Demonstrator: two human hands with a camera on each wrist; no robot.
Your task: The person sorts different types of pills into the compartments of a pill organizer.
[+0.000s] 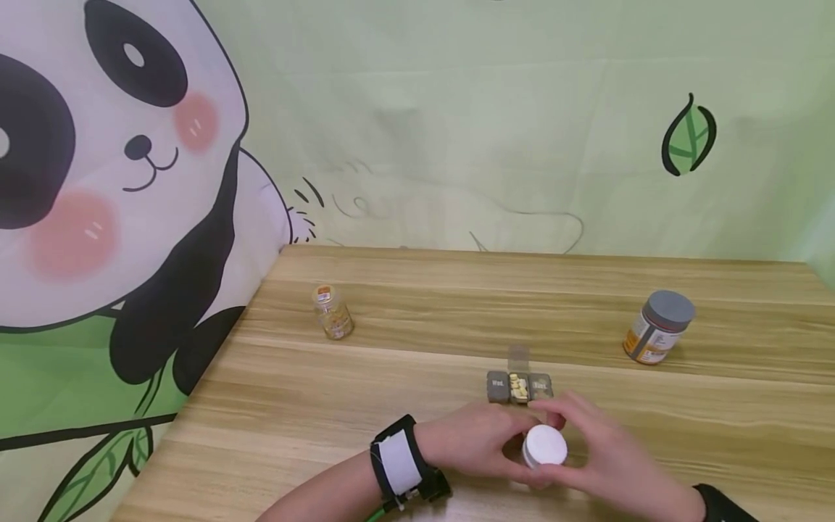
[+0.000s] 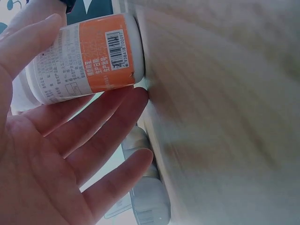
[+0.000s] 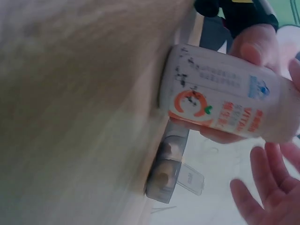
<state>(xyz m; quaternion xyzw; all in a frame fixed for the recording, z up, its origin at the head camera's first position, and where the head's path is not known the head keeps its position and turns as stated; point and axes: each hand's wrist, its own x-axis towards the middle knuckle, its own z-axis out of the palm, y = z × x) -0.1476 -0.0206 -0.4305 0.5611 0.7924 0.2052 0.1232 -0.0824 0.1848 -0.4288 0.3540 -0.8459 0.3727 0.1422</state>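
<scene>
A white vitamin C bottle [image 3: 215,91] with orange print stands upright on the wooden table, its white cap [image 1: 545,444] on top. My left hand [image 1: 475,439] holds the bottle's side between thumb and forefinger; its other fingers are spread out in the left wrist view. From the other side my right hand [image 1: 616,458] grips at the cap with thumb and forefinger, its remaining fingers held away from the bottle. Just behind the hands lies a small grey pill organizer [image 1: 498,388]. Its middle lid [image 1: 518,357] is flipped up, and yellowish tablets [image 1: 518,387] fill that compartment.
A clear jar [image 1: 333,313] with yellowish contents stands at the back left of the table. A grey-lidded jar [image 1: 659,327] with an orange and white label stands at the back right. A panda-printed cloth [image 1: 424,130] hangs behind the table.
</scene>
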